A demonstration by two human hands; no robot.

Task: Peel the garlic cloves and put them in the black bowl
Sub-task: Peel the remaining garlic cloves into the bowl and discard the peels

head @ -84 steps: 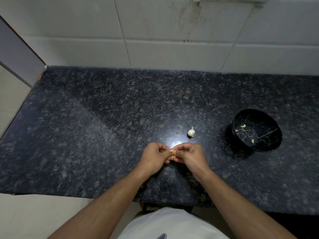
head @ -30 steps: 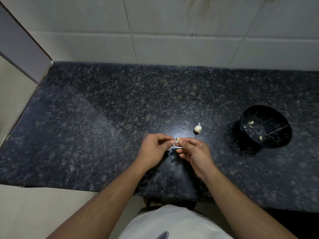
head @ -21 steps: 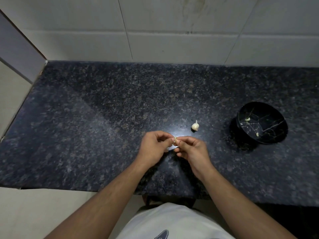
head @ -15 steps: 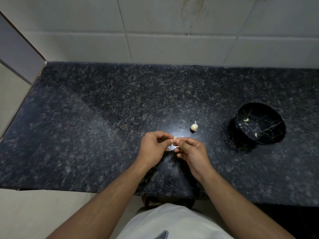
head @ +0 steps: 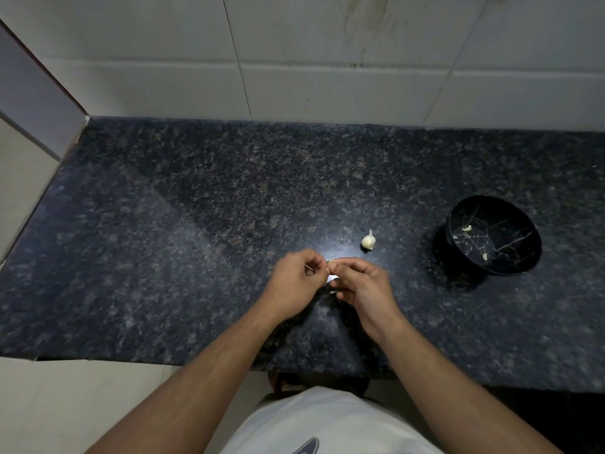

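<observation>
My left hand (head: 294, 281) and my right hand (head: 363, 283) meet above the front middle of the dark granite counter (head: 196, 240). Between their fingertips they pinch a small garlic cloves piece (head: 330, 263), mostly hidden by the fingers. A bit of white skin (head: 333, 277) shows just below the fingertips. A small garlic bulb (head: 368, 240) stands on the counter just behind my right hand. The black bowl (head: 523, 257) with thin gold veins sits at the right, holding two peeled cloves (head: 466, 228), one at the back left and one nearer the front.
A white tiled wall (head: 327, 60) closes the back of the counter. The counter's left end meets a grey wall corner (head: 39, 103). Its front edge runs just under my forearms, with pale floor below at the left.
My hands stayed together over the same spot, fingers working at the clove. The view shifted slightly; the bulb and the bowl have not moved.
</observation>
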